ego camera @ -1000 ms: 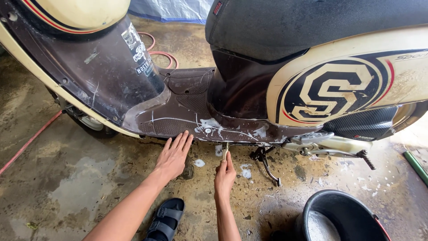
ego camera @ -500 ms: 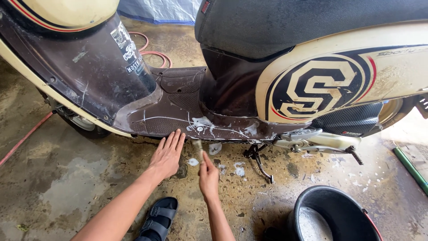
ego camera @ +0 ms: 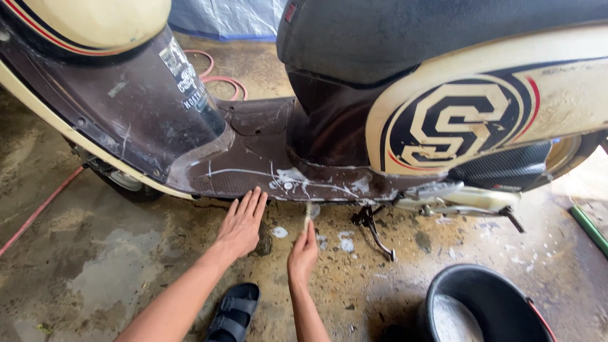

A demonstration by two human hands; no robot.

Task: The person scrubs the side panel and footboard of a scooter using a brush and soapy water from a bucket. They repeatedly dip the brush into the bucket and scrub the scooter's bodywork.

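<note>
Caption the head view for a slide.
Left hand flat by a soapy scooter footboard; right hand holds a small brush beneath it.

Soft daylight fills the picture, and it is easy to see. The brightest spot is on the ground at the far right edge. It is dark under the scooter [ego camera: 354,126]. The wet floor [ego camera: 114,272] shines a little. Lines bend near the edges. Nothing looks blurry.

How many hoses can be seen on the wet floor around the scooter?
3. A red hose runs at the left, a coiled red hose lies behind the scooter's footboard, and a green hose lies at the right edge. The scooter may hide more.
</note>
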